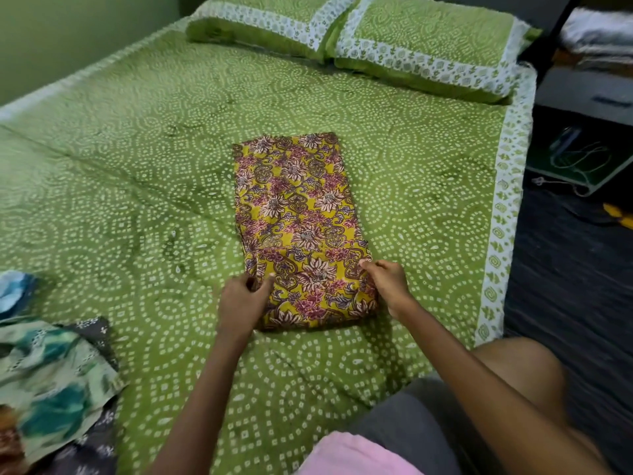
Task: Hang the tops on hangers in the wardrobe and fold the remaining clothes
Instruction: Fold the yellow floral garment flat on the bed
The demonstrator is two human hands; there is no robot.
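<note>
We see the yellow floral cloth [301, 231] on the bed [137, 166] (near end doubled over), left hand [241, 299] and right hand [387, 286] pinching its two side edges.

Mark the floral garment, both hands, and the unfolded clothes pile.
floral garment [298, 207], head view, middle of the flat panel
left hand [241, 301], head view, back of hand
right hand [388, 286], head view, knuckles
clothes pile [51, 378], head view, teal-print top layer

Yellow floral garment [301, 214] lies part-folded on bed [137, 166].
</note>
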